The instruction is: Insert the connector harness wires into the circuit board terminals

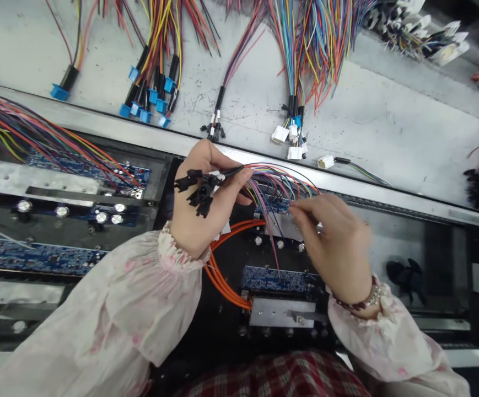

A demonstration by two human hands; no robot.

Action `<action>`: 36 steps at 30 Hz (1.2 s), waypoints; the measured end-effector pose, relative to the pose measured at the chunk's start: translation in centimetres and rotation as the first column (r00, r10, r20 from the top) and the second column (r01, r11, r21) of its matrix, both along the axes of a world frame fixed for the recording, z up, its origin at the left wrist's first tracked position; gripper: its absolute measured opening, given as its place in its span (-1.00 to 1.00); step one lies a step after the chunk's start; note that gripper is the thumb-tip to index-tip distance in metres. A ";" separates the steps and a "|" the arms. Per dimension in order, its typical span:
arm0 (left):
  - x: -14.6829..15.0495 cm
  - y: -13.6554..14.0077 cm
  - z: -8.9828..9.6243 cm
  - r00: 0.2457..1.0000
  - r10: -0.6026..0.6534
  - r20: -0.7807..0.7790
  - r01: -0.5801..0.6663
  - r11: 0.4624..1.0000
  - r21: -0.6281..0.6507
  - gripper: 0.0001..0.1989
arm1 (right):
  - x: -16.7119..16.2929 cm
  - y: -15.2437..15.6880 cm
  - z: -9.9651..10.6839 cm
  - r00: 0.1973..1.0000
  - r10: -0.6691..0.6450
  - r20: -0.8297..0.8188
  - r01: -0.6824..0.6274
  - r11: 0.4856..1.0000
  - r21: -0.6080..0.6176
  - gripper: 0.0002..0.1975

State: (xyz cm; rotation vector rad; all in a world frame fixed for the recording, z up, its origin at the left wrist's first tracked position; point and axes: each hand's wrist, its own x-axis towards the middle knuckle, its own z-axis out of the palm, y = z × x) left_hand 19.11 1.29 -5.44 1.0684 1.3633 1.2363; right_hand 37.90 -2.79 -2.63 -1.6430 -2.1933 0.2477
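My left hand (206,193) is closed around a wire harness (200,190), pinching its cables between thumb and fingers. Several small black connectors of this harness rest over the palm and wrist. Its thin multicoloured wires (280,171) arch rightward to a blue circuit board (278,205), partly hidden by my right hand (334,242). The right thumb and forefinger are pinched together close to that board, and whatever sits between them is too small to make out. A pink wire hangs down to a nearer blue circuit board (278,278) with a metal plate (283,312) beside it.
Wire bundles with blue connectors (144,105) and white connectors (291,135) lie on the grey shelf (239,82) behind. Orange cables (218,270) curve between the boards. More wired boards (86,165) stand at left. A raised metal edge (132,129) crosses the bench.
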 end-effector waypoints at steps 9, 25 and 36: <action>0.0 -0.2 0.5 0.997 -0.024 -0.079 0.020 0.999 -0.049 -0.78 | 0.0 1.3 -2.3 0.999 -0.014 -0.046 0.013 1.000 -0.006 -0.89; -0.1 0.1 0.6 0.998 -0.026 -0.063 0.022 0.998 -0.058 -0.79 | -0.4 0.5 -1.6 1.000 -0.030 0.004 0.030 0.999 -0.020 -0.90; 0.1 0.0 0.8 0.998 -0.015 -0.056 0.012 0.999 -0.046 -0.75 | 3.1 -1.3 -0.1 0.996 -0.095 0.001 0.094 0.994 0.054 -0.95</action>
